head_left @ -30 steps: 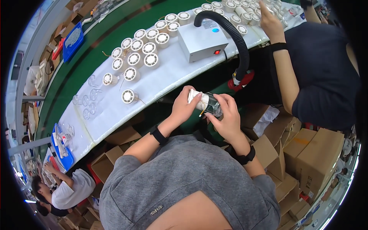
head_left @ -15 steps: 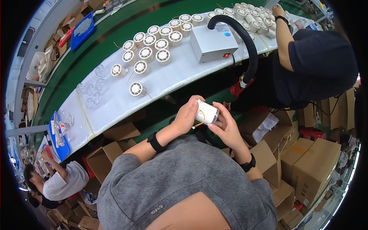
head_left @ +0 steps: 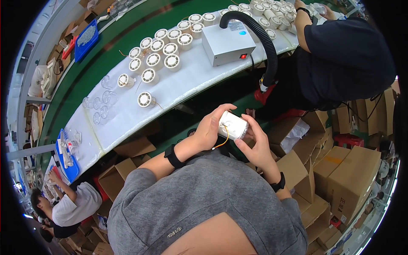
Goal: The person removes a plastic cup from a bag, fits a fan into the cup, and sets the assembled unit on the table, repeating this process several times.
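In front of my chest, between both hands, is a white cylindrical fan-like unit (head_left: 233, 125) lying on its side. A thin yellow-orange wire (head_left: 226, 139) with a small white plug hangs from it. My left hand (head_left: 208, 129) closes on the unit's left end. My right hand (head_left: 257, 146) has its fingers and thumb around the right end, where a clear plastic rim shows. On the worktable, the nearest matching white unit (head_left: 145, 100) stands with its slotted round face up, apart from my hands. Several clear plastic rings (head_left: 104, 111) lie left of it.
A grey metal box (head_left: 227, 46) with a black ribbed hose (head_left: 272, 55) stands on the white-covered table (head_left: 187, 83), beside many white units. A co-worker in dark clothes (head_left: 346, 63) is at the right. Blue trays (head_left: 86, 40) sit at the left. Cardboard boxes (head_left: 352, 178) crowd the floor.
The unit has turned slightly in my hands, so more of its side and the hanging wire show. My right hand has shifted a little to the right. The table has slid leftward in view.
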### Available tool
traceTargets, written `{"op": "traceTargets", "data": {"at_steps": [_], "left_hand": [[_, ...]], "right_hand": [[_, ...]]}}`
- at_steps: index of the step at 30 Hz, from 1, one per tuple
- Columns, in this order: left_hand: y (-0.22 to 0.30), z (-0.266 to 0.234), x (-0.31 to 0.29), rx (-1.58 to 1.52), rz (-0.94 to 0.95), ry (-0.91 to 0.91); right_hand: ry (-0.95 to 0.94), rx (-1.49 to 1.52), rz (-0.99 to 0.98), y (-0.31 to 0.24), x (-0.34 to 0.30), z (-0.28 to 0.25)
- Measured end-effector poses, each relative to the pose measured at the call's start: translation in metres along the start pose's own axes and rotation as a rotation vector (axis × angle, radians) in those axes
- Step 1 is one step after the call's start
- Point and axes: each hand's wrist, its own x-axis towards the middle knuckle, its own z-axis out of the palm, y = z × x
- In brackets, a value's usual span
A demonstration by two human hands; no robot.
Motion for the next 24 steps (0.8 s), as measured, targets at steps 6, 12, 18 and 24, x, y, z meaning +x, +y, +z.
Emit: {"op": "traceTargets", "data": {"at_steps": [6,12,18,24], "left_hand": [[0.002,0.004,0.004,0.049,0.1,-0.003],[0.013,0.003,0.004,-0.032,0.161,-0.011],[0.019,-0.013,-0.006,-0.002,0.254,0.049],[-0.022,-0.055,-0.038,-0.296,-0.032,0.464]], "right_hand": [[-0.062,-0.017,0.031,-0.006,0.001,-0.007],[-0.043,-0.003,-0.079,-0.008,0.002,-0.001],[-0.069,-0.028,-0.188,-0.015,0.01,0.021],[-0.295,0.107,0.072,0.0,0.08,0.058]]}}
